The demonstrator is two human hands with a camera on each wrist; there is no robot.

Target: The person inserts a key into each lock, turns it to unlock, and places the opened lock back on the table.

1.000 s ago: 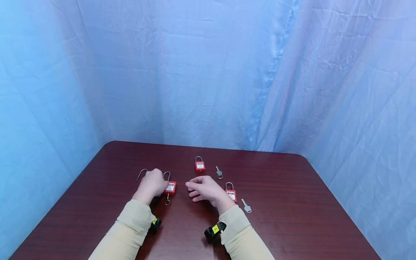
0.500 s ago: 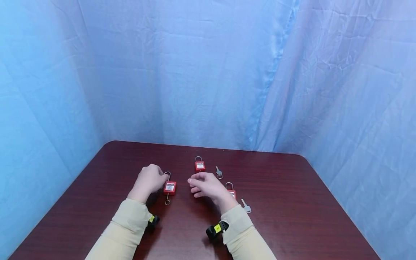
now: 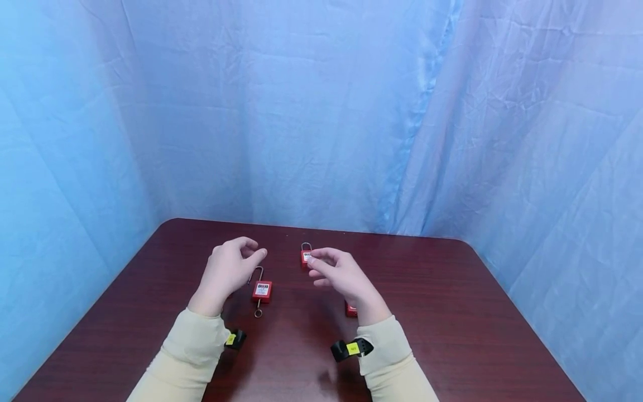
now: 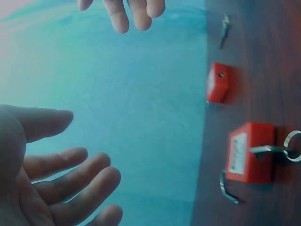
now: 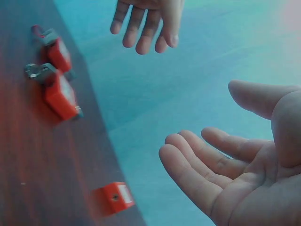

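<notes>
Both hands hover above the dark red table (image 3: 452, 312) with palms facing each other, fingers relaxed and holding nothing. My left hand (image 3: 255, 250) (image 4: 82, 148) is above and left of a red padlock (image 3: 262, 290) (image 4: 249, 153) (image 5: 61, 96) that has a raised shackle and a key in its bottom. My right hand (image 3: 313, 265) (image 5: 202, 117) partly covers the far red padlock (image 3: 304, 254) (image 4: 217, 82) (image 5: 117, 197). A third padlock (image 3: 350, 309) peeks out under the right wrist. Another red padlock (image 5: 56, 52) lies behind the keyed one.
A loose key (image 4: 225, 26) lies beyond the far padlock. Blue cloth (image 3: 321, 111) hangs close behind and around the table. Both forearms wear beige sleeves with black wrist cameras. The table's rounded far corners sit near the cloth.
Both hands have risen off the table and moved forward. The left hand has left the padlock it rested on. The right hand now hides the keys and most of the right padlock.
</notes>
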